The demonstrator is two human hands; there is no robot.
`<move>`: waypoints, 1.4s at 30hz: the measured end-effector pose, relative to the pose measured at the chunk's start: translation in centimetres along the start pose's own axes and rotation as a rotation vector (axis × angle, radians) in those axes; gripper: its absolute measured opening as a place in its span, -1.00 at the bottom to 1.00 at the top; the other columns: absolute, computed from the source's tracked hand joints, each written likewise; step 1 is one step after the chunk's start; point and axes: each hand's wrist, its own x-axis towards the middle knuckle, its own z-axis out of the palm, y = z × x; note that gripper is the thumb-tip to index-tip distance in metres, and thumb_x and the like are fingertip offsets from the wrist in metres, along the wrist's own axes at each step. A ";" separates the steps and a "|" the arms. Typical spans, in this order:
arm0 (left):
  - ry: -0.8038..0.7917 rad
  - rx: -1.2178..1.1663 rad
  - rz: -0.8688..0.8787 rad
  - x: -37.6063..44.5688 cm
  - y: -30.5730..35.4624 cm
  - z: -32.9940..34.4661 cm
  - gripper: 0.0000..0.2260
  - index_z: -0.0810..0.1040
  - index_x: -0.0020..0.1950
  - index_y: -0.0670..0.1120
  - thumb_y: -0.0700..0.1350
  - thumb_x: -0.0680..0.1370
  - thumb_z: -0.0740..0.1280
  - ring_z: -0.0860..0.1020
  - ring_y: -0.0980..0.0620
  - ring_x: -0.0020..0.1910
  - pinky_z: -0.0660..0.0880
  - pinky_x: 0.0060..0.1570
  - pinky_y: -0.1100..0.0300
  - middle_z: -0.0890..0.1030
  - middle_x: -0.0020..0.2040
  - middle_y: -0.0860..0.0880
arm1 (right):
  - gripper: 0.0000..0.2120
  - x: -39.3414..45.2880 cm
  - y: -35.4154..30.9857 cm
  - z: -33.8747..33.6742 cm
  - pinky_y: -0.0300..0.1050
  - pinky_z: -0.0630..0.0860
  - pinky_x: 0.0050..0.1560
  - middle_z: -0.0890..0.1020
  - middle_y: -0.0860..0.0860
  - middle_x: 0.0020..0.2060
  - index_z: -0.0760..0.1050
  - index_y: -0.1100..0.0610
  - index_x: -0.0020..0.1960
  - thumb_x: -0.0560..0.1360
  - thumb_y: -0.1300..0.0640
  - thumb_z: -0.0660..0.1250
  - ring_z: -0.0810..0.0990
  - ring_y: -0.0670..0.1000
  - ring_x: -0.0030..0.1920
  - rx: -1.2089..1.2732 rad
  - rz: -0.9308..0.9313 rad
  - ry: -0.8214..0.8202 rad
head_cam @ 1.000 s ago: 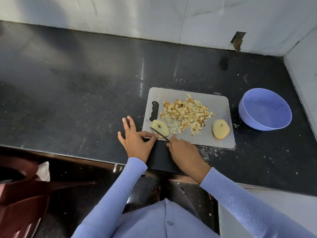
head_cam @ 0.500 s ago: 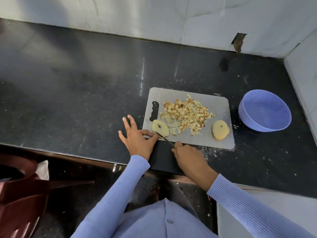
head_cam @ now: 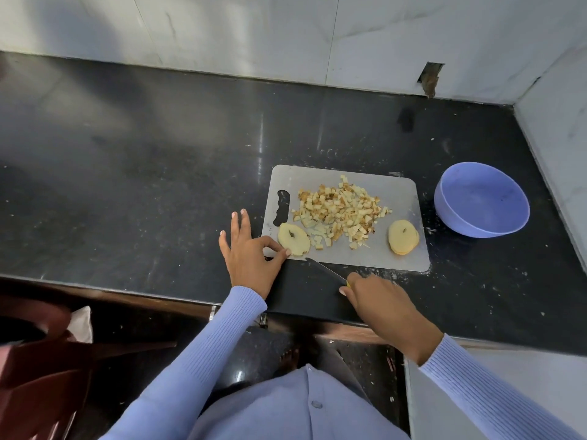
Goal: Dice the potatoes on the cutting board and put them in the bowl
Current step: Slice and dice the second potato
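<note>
I see my left hand (head_cam: 251,258) at the near left corner of the cutting board (head_cam: 397,192), thumb and forefinger pinching the edge of a potato slice (head_cam: 293,239) that lies flat there; the other fingers are spread straight over the dark bench (head_cam: 158,173). My right hand (head_cam: 378,300) is off the board, just in front of its near edge, fingers curled round the handle of a knife (head_cam: 325,268). The blade points up and left, its tip just at the board's near edge, close to the slice I am pinching but apart from it.

A heap of diced potato (head_cam: 341,209) sits in the middle of the board, many cubes browned on one face. A small stack of round slices (head_cam: 403,237) lies near the board's right edge, uncut.

The blue bowl (head_cam: 481,201) stands on the bench just right of the board, not touching it. I see nothing in it; no dice have gone in so far.
</note>
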 end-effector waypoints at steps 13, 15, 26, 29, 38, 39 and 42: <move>-0.673 0.344 0.671 6.8 -0.4 -1.4 -0.51 0.21 0.49 0.11 -0.04 0.59 0.27 0.12 0.10 0.49 0.05 0.47 0.13 0.14 0.50 0.20 | -0.67 0.4 4.1 -0.3 -0.10 0.33 -0.30 0.46 -0.03 -0.35 0.27 -0.01 -0.27 0.63 -0.10 0.06 0.45 -0.04 -0.31 0.339 0.140 0.133; -0.669 0.368 0.658 7.0 -0.3 -1.6 -0.52 0.23 0.48 0.12 0.01 0.58 0.27 0.19 0.05 0.47 0.15 0.44 0.11 0.19 0.48 0.22 | -0.66 0.6 3.7 -0.2 -0.11 0.31 -0.33 0.45 -0.02 -0.36 0.26 0.00 -0.28 0.63 -0.10 0.07 0.43 -0.04 -0.33 0.350 0.148 0.141; -0.185 0.225 0.567 2.3 -1.2 -0.8 -0.72 0.69 0.03 -0.09 -0.06 0.35 0.55 0.62 -0.07 0.08 0.56 -0.01 0.04 0.65 0.10 -0.03 | -0.67 1.9 1.7 0.3 -0.19 0.26 -0.38 0.45 -0.05 -0.35 0.26 -0.02 -0.27 0.63 -0.12 0.06 0.42 -0.10 -0.33 0.386 0.125 0.151; -0.074 0.244 0.444 1.1 -0.6 -0.1 -0.83 0.69 -0.18 -0.10 -0.03 0.34 0.55 0.64 -0.05 0.02 0.57 -0.04 0.08 0.68 -0.02 -0.03 | -0.69 2.6 0.9 0.7 -0.09 0.44 -0.24 0.51 -0.02 -0.29 0.34 0.01 -0.20 0.63 -0.13 0.06 0.50 -0.03 -0.26 0.405 0.123 0.118; 0.037 0.183 0.276 0.6 0.8 1.0 -0.70 0.67 -0.18 -0.14 0.04 0.27 0.58 0.62 -0.09 -0.03 0.38 0.02 0.08 0.68 -0.08 -0.08 | -0.66 3.9 -1.2 0.7 -0.10 0.29 -0.33 0.42 -0.01 -0.35 0.23 0.02 -0.27 0.65 -0.07 0.03 0.43 0.00 -0.31 0.430 0.062 0.174; 0.013 0.119 0.271 0.5 0.5 1.0 -0.68 0.68 -0.10 -0.15 0.01 0.27 0.59 0.62 -0.09 0.00 0.46 0.03 0.07 0.67 0.00 -0.09 | -0.66 4.0 -1.3 0.6 -0.12 0.26 -0.35 0.42 -0.01 -0.35 0.22 0.01 -0.27 0.65 -0.07 0.03 0.42 0.00 -0.31 0.423 0.057 0.183; -0.069 -0.032 0.281 0.6 -0.4 0.9 -0.68 0.68 0.03 -0.16 -0.07 0.34 0.56 0.60 -0.07 0.09 0.54 0.04 0.06 0.61 0.17 -0.07 | -0.66 4.3 -1.6 0.6 -0.12 0.26 -0.36 0.41 -0.02 -0.36 0.21 0.00 -0.28 0.65 -0.07 0.03 0.40 -0.02 -0.33 0.425 0.049 0.187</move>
